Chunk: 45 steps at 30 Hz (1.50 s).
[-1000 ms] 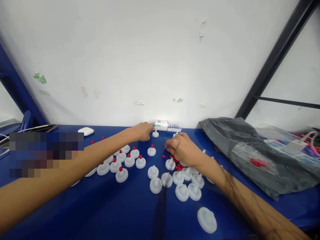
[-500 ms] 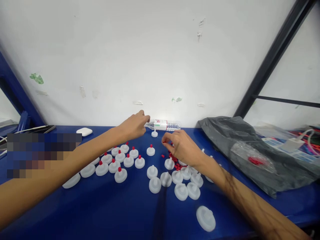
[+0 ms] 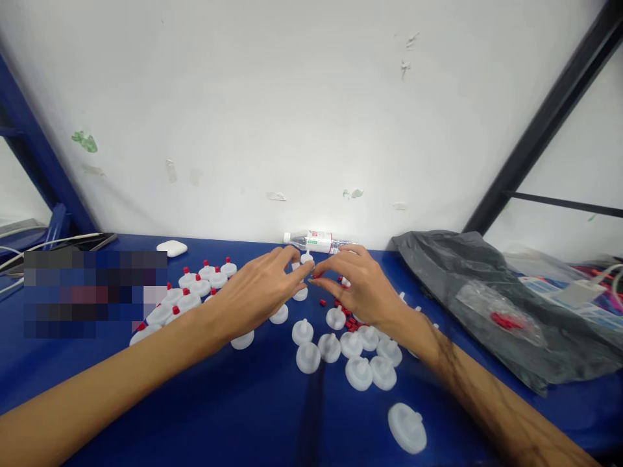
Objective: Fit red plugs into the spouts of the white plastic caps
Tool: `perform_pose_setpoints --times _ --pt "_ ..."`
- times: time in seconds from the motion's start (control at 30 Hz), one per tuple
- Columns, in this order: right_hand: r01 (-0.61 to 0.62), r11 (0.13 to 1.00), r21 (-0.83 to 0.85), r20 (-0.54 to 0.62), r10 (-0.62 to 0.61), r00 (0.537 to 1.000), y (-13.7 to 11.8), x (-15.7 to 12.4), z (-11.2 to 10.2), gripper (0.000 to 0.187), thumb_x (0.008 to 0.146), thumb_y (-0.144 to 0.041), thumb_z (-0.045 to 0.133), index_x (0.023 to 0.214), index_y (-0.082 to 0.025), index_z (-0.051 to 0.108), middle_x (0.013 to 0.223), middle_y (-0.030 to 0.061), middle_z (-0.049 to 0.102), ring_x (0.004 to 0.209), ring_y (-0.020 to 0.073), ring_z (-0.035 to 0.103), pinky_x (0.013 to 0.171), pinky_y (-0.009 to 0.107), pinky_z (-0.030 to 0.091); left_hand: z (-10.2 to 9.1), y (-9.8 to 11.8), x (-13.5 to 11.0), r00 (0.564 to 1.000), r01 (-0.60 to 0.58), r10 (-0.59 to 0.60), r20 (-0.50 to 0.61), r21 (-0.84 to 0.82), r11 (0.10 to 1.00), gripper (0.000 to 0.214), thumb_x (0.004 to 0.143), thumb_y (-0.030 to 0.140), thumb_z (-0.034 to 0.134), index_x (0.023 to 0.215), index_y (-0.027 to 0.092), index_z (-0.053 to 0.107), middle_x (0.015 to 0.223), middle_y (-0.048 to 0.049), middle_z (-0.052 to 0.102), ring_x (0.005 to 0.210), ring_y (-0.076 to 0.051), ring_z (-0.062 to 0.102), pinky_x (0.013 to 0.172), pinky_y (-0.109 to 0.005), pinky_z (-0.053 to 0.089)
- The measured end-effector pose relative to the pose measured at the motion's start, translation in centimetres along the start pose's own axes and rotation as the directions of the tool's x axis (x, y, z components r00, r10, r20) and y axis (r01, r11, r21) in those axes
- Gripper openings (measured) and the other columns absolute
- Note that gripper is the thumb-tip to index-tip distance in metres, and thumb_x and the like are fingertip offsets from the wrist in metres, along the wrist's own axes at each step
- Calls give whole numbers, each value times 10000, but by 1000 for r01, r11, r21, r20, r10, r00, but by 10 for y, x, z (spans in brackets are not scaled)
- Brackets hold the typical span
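Observation:
My left hand point(image 3: 265, 279) reaches in from the left, thumb and fingers closed around a white nozzle cap point(image 3: 306, 258) whose thin spout points up; the fingers partly cover it. Close beside it, my right hand point(image 3: 357, 282) pinches a small red tip cap point(image 3: 317, 277) between thumb and fingertip. Loose red tip caps point(image 3: 351, 322) lie in a pile below my right hand. Around them stand several white nozzle caps point(image 3: 308, 357) with bare spouts. On the left, partly behind my left arm, are white nozzle caps point(image 3: 189, 301) with red tips fitted.
A clear plastic bottle point(image 3: 320, 242) lies on its side against the wall. A white case point(image 3: 172, 248) sits at the back left. On the right is a dark grey plastic bag point(image 3: 487, 324) bearing a clear bag with red pieces point(image 3: 507, 320). Cables point(image 3: 48, 243) lie far left.
My left hand has moved forward from beside the bottle neck and closed around a nozzle cap. My right hand has shifted slightly left, bringing the red tip cap beside it.

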State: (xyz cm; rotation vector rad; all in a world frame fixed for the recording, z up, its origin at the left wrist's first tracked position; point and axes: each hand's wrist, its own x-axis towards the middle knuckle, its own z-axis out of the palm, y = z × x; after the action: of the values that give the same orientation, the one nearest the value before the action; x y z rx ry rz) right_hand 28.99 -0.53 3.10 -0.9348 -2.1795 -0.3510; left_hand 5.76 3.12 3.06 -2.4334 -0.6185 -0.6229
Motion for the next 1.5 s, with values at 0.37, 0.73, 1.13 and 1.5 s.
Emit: perform_pose_setpoints --times 0.37,0.73,1.13,1.5 --pt "-22 999 -36 -78 19 997 0 -1 3 67 963 -283 716 934 -224 701 782 -12 753 731 169 658 927 363 460 -6 2 -7 996 -21 21 -91 5 1000 234 996 122 515 1201 167 618 1139 -130 664 857 -233 659 615 -307 550" --pt "-107 991 75 -7 108 994 -7 0 1 164 1026 -368 615 1075 -235 696 941 24 787 886 202 709 900 353 478 -4 4 -10 968 -11 -43 -247 -214 977 340 1044 192 543 1377 127 516 1249 -139 687 1151 -244 678 949 -380 611" --pt "-61 996 73 94 54 994 -9 0 -1 382 1109 -361 381 801 -220 557 655 -18 586 633 150 499 683 279 410 -6 19 -7 928 24 -226 -298 -555 832 327 1041 247 587 1356 162 606 1203 -111 695 1047 -183 695 926 -311 596" --pt "20 994 109 54 -26 998 -9 -5 2 358 1092 -294 402 823 -211 623 654 -2 619 628 150 534 675 283 443 -18 24 -5 931 10 -239 -276 -635 772 305 1012 143 600 1312 143 656 1084 -83 699 873 -141 658 790 -261 566"
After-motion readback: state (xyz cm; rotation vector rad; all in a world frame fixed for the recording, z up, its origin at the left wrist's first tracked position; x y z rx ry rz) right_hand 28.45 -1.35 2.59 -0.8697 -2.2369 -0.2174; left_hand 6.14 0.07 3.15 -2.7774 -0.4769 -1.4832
